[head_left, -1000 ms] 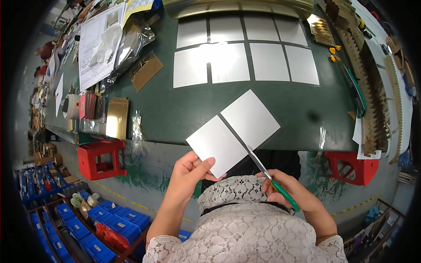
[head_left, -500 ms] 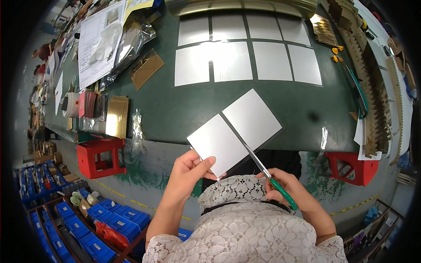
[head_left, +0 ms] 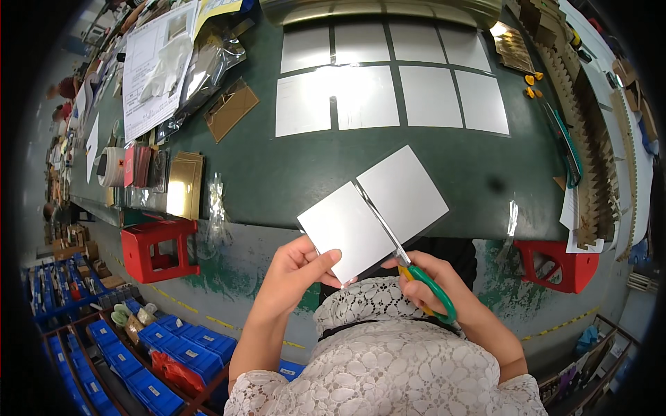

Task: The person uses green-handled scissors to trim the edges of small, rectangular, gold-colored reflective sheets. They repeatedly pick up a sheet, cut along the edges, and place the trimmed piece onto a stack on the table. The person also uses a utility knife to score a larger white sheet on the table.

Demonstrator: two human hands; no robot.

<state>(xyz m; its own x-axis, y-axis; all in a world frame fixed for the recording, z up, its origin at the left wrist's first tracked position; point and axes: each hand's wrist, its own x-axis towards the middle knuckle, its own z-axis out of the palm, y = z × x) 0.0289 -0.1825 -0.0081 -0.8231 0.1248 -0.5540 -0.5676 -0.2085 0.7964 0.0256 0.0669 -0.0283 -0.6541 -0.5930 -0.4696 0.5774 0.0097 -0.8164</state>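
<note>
My left hand (head_left: 303,268) pinches the near left corner of a sheet carrying two white rectangular panels (head_left: 347,232) with a narrow clear strip between them. Scissors (head_left: 433,288) with green and yellow handles are in my right hand (head_left: 444,277). Their metal blades lie along the strip between the panels, reaching close to its far end. The sheet is tilted, held partly over the table's near edge. Farther back on the green table (head_left: 243,166) lie several more white panels (head_left: 433,97) in two rows.
A gold roll (head_left: 381,10) spans the back. At left are papers (head_left: 156,83), a brown square plate (head_left: 232,111) and a gold stack (head_left: 186,184). A green cutter (head_left: 565,142) lies right. Red stools (head_left: 159,249) and blue bins (head_left: 187,347) stand below.
My right hand has moved forward and left with the scissors, whose blades now reach farther up the strip. The scissor handles look more spread. The sheet has shifted slightly right.
</note>
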